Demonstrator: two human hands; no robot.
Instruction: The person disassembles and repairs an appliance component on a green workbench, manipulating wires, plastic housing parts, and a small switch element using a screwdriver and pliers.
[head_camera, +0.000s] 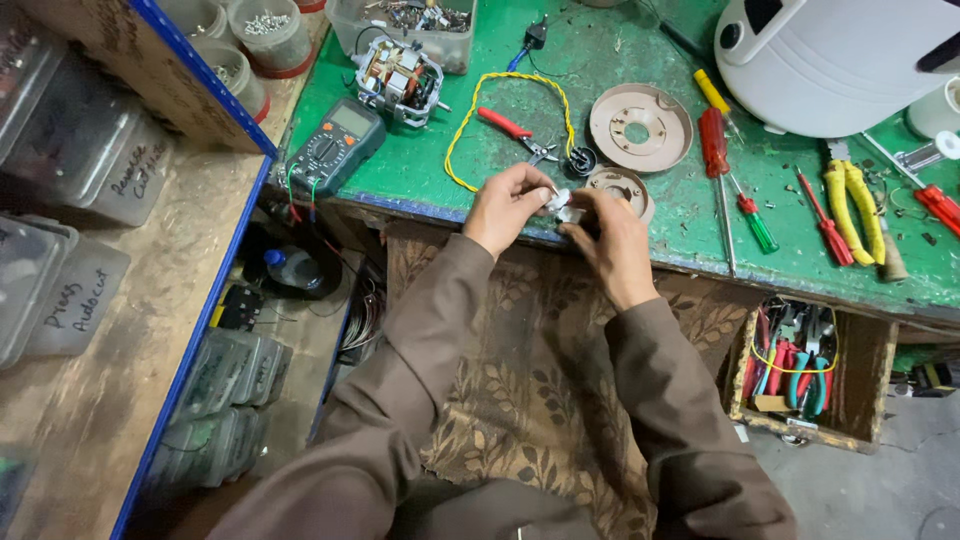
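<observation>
At frame centre, the left hand (505, 205) and right hand (612, 240) both pinch a small white plastic part (560, 203), possibly a connector. Held over the green workbench's edge (500, 215), a slipped pinch could drop it.

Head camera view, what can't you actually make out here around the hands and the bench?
- Small white part: mostly covered by the fingers of the left hand and right hand; its kind is unclear.
- White appliance: cut off by the top and right edges.
- Clear parts tub: cut by the top edge, contents too small.
- Multimeter: display too small to read.
- Tool box: tools tangled, partly under the green bench.
</observation>
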